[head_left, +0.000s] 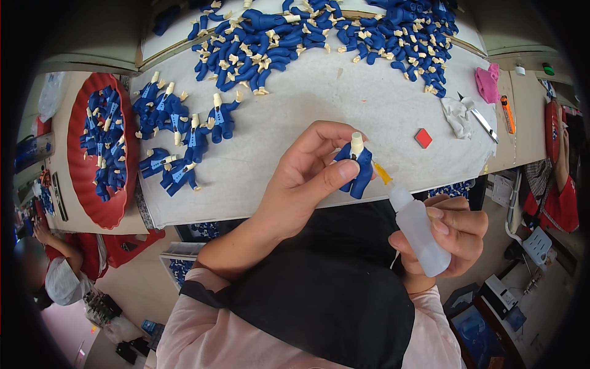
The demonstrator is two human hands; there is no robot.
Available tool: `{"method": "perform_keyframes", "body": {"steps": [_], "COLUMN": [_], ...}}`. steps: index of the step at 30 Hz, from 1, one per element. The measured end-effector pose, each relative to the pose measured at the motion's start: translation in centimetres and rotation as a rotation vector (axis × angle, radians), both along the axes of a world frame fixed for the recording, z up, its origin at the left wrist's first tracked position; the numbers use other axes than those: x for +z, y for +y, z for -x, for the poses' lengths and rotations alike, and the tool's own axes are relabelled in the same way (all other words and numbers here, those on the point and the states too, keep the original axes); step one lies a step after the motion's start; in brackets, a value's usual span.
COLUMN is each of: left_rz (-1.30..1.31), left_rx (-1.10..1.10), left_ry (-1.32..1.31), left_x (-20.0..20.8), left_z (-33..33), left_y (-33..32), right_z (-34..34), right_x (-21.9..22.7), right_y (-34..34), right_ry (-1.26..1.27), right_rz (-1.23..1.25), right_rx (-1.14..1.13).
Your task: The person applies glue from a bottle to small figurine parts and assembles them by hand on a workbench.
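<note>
Between the thumb and fingers of my left hand is a small blue doll body with a cream neck, held upright above the table's near edge. My right hand is wrapped round a translucent white squeeze bottle, tilted so that its yellow nozzle points up at the body's side. The nozzle tip is at or very close to the body; whether they touch I cannot tell. Several blue doll bodies with arms lie on the white table covering to the left.
A large heap of blue doll arms covers the far side of the table. At left stands a red scalloped tray of doll bodies. A red square block, crumpled white cloth, knife, and pink cloth lie right.
</note>
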State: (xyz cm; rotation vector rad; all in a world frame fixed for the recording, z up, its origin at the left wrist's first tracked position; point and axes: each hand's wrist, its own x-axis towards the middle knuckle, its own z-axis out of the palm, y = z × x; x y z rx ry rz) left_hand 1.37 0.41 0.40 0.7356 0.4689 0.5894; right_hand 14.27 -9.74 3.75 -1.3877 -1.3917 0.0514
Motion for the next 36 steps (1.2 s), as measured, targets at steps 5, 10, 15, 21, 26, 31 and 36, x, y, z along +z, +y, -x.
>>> {"method": "perform_keyframes", "body": {"steps": [5,10,15,21,26,31,36], "left_rz": [0.006,0.013,-0.019,-0.066,-0.065,-0.053,-0.072], "left_rx": [0.002,-0.006,0.005,0.018,-0.010,-0.024,-0.015], "left_ry": [-0.007,-0.003,0.008,0.003,0.013,0.008,0.013], "left_x": [-0.02,0.08,-0.06,-0.60,-0.52,-0.42,-0.49], "left_z": [0.02,0.03,0.03,0.01,0.10,-0.02,-0.09], "left_y": [0.00,0.06,0.06,0.04,0.06,0.05,0.14], "right_z": [0.02,-0.40,-0.36,-0.28,-0.16,-0.26,-0.33], "right_x": [-0.23,0.19,0.28,0.39,0.44,0.14,0.01], "right_y": [0.13,0.26,0.31,0.22,0.24,0.21,0.28], "right_ry": [0.024,-0.002,-0.007,0.014,0.069,0.076,0.046], "right_rz": [-0.043,0.020,0.028,0.046,0.052,0.019,0.046], "right_rx": [-0.010,0.059,0.057,0.063,0.052,0.010,-0.004]}}
